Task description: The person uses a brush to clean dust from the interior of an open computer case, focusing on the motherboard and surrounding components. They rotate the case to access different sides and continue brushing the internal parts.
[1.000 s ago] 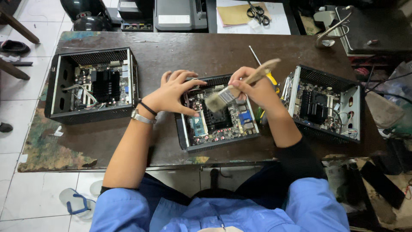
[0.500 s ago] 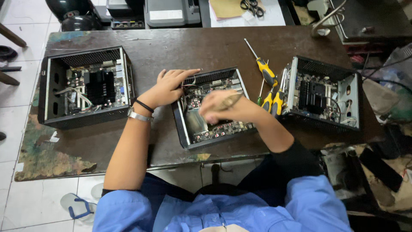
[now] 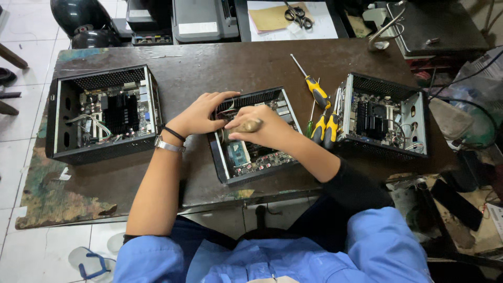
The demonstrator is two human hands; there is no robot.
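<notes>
A small open black computer case (image 3: 225, 167) with a circuit board inside lies at the middle of the brown table (image 3: 209, 63). My left hand (image 3: 196, 115) rests on its far left corner and steadies it. My right hand (image 3: 259, 126) is closed around a wooden-handled brush (image 3: 247, 126), held low over the board inside the case; its bristles are hidden under the hand.
Another open case (image 3: 99, 112) stands at the left, a third (image 3: 385, 115) at the right. Yellow-handled screwdrivers (image 3: 317, 94) and pliers (image 3: 325, 128) lie between the middle and right cases. Scissors (image 3: 297, 14) on paper and grey equipment sit beyond the far edge.
My right hand came down from above the case with the brush and moved left across the board. The left hand stayed on the case corner.
</notes>
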